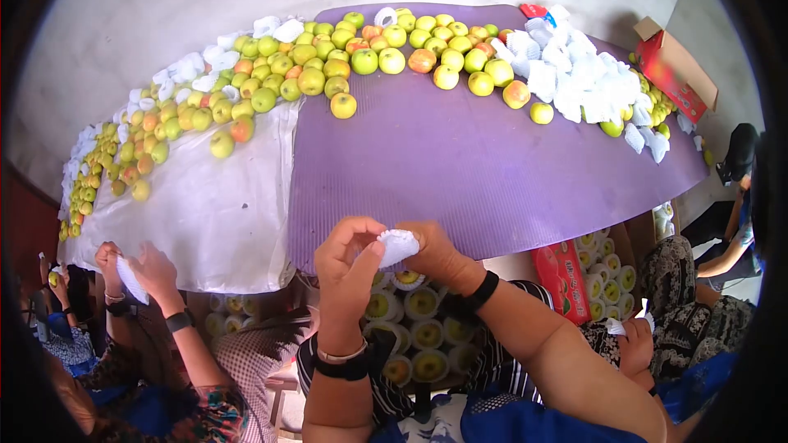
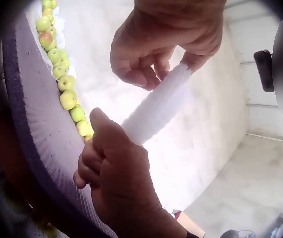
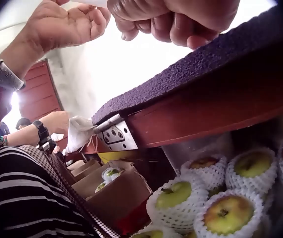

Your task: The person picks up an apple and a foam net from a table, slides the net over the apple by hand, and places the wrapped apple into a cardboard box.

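Your left hand (image 1: 343, 267) and right hand (image 1: 435, 253) grip a foam net (image 1: 397, 249); netted apples (image 3: 228, 214) sit below the desk (image 3: 205, 111), many bare apples (image 1: 311, 81) on it.

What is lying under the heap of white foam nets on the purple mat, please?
Green apples peek out along the near edge of the foam nets, with the purple mat below. Whatever lies under the middle is covered.

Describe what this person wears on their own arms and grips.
The left grip and right grip are ungloved. A thin pale bracelet and a wide black strap circle the left wrist; a plain black band circles the right. No sleeve covers either forearm.
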### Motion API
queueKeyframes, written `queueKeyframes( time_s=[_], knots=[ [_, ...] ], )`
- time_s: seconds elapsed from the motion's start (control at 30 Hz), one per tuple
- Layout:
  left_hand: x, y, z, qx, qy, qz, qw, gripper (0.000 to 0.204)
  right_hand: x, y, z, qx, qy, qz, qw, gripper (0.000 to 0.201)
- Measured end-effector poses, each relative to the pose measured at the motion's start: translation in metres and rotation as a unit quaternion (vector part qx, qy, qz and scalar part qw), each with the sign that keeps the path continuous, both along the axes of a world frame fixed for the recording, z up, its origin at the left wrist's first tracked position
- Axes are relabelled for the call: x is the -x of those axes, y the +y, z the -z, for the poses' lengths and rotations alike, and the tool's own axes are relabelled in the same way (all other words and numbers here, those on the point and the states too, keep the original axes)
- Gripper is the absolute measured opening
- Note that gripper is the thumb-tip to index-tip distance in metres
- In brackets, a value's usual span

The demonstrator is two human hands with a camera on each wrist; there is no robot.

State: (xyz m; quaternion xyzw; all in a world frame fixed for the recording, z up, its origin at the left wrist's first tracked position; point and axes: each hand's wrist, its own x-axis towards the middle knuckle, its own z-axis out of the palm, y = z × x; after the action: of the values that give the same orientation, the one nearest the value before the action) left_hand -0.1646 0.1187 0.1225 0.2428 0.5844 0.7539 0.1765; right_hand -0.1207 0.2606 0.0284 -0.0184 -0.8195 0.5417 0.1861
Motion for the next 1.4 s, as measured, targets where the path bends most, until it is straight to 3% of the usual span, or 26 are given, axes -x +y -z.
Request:
queueKeyframes(
  time_s=[0.1, 0.17, 0.23, 0.33, 0.4, 0.43, 0.5, 0.53, 0.6, 0.67, 0.73, 0.8, 0.87, 0.97, 1.13, 1.2, 1.23, 1.3, 1.33, 1.4],
  knots=[
    [0.005, -0.002, 0.009, 0.000, -0.015, -0.003, 1.000, 0.017, 0.002, 0.002, 0.000, -0.034, 0.012, 0.035, 0.999, 0.011],
    [0.008, -0.003, 0.013, -0.009, -0.039, -0.002, 0.999, 0.015, 0.002, 0.005, -0.001, -0.111, 0.018, 0.067, 0.991, 0.012],
    [0.009, 0.001, 0.017, -0.022, -0.065, 0.010, 0.998, 0.014, 0.004, 0.008, 0.005, -0.104, 0.027, 0.076, 0.991, 0.013],
    [0.009, 0.004, 0.024, 0.055, -0.031, -0.039, 0.997, 0.010, 0.005, 0.009, -0.001, -0.101, 0.060, 0.090, 0.989, 0.018],
    [0.010, 0.005, 0.030, 0.015, -0.049, -0.086, 0.995, 0.008, -0.001, 0.011, -0.017, -0.112, -0.087, 0.045, 0.989, 0.025],
    [0.013, 0.005, 0.035, -0.003, -0.052, -0.106, 0.993, 0.007, -0.005, 0.013, -0.024, -0.114, -0.085, 0.051, 0.989, 0.025],
    [0.018, 0.006, 0.037, -0.036, -0.054, -0.129, 0.989, 0.007, -0.013, 0.022, -0.041, -0.074, 0.043, 0.016, 0.996, 0.052],
    [0.020, 0.006, 0.040, -0.065, -0.060, -0.159, 0.983, 0.008, -0.017, 0.031, -0.051, -0.079, 0.046, 0.016, 0.996, 0.052],
    [0.025, 0.004, 0.048, -0.071, -0.057, -0.177, 0.980, 0.010, -0.023, 0.061, -0.070, 0.067, -0.024, 0.011, 0.997, 0.071],
    [0.026, 0.002, 0.047, -0.105, -0.112, -0.169, 0.974, 0.006, -0.014, 0.094, -0.073, 0.038, -0.075, 0.134, 0.987, 0.069],
    [0.027, 0.001, 0.049, -0.099, -0.114, -0.172, 0.973, 0.007, 0.002, 0.138, -0.057, -0.218, -0.087, 0.251, 0.939, 0.068],
    [0.030, 0.002, 0.050, -0.097, -0.116, -0.178, 0.972, 0.008, 0.017, 0.182, -0.038, -0.341, -0.104, 0.310, 0.881, 0.064],
    [0.033, 0.003, 0.053, -0.093, -0.112, -0.178, 0.973, 0.008, 0.027, 0.218, -0.029, -0.381, -0.122, 0.357, 0.844, 0.066],
    [0.036, 0.005, 0.058, -0.097, -0.128, -0.190, 0.969, 0.008, 0.038, 0.260, -0.020, -0.421, -0.100, 0.390, 0.813, 0.068],
    [0.034, 0.009, 0.056, -0.089, -0.138, -0.199, 0.966, 0.007, 0.048, 0.297, -0.006, -0.429, -0.110, 0.387, 0.809, 0.068],
    [0.034, 0.009, 0.056, -0.086, -0.139, -0.200, 0.966, 0.006, 0.049, 0.312, 0.000, -0.430, -0.144, 0.325, 0.830, 0.062],
    [0.034, 0.009, 0.058, -0.092, -0.138, -0.199, 0.966, 0.006, 0.047, 0.304, -0.010, -0.431, -0.144, 0.324, 0.830, 0.062],
    [0.035, 0.010, 0.059, -0.098, -0.137, -0.200, 0.965, 0.006, 0.043, 0.290, -0.031, -0.315, -0.163, 0.372, 0.858, 0.055],
    [0.034, 0.010, 0.060, -0.099, -0.136, -0.201, 0.965, 0.006, 0.042, 0.284, -0.031, -0.316, -0.163, 0.371, 0.858, 0.055],
    [0.034, 0.010, 0.060, -0.097, -0.134, -0.201, 0.965, 0.006, 0.040, 0.274, -0.029, -0.393, -0.123, 0.407, 0.816, 0.046]
  ],
)
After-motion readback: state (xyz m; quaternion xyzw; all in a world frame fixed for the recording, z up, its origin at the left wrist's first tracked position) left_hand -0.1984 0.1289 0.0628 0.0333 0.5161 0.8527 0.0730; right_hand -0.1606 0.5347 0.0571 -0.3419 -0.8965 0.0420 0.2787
